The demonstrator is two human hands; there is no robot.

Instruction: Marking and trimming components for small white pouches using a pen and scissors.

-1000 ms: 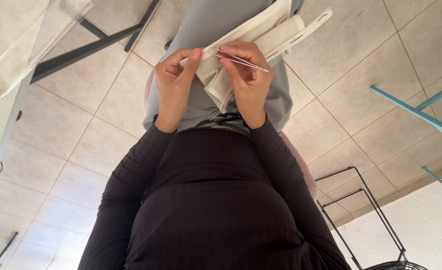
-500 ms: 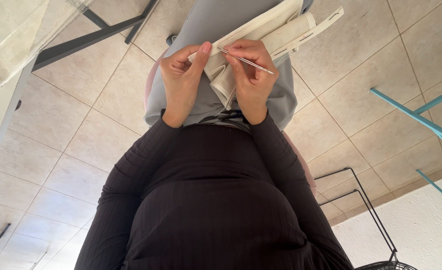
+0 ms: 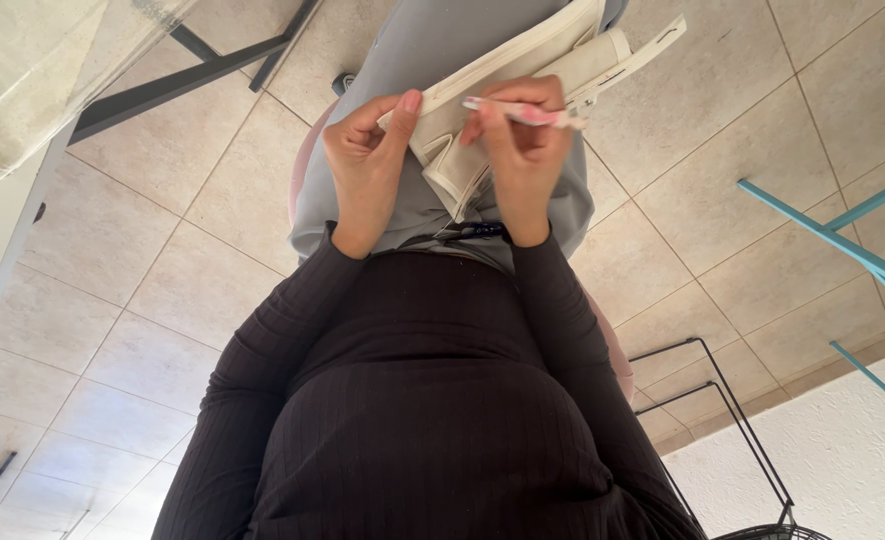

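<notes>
I sit with a folded cream fabric piece (image 3: 522,70), with straps, on my lap over grey trousers (image 3: 412,50). My left hand (image 3: 364,160) pinches the fabric's left edge between thumb and fingers. My right hand (image 3: 524,150) rests on the fabric and grips a thin pink and white stick-like tool (image 3: 522,113), held nearly level across its fingers. Both hands sit close together, just beyond my black ribbed top (image 3: 432,400).
A glass tabletop (image 3: 52,70) on a dark metal frame (image 3: 192,70) stands at the upper left. Teal metal bars (image 3: 842,250) cross the right side. A black wire rack (image 3: 732,430) stands at the lower right on the beige tiled floor (image 3: 162,260).
My left hand has shifted right and closed onto the fabric's edge. The right hand has turned the thin tool, so its pink and white body now shows.
</notes>
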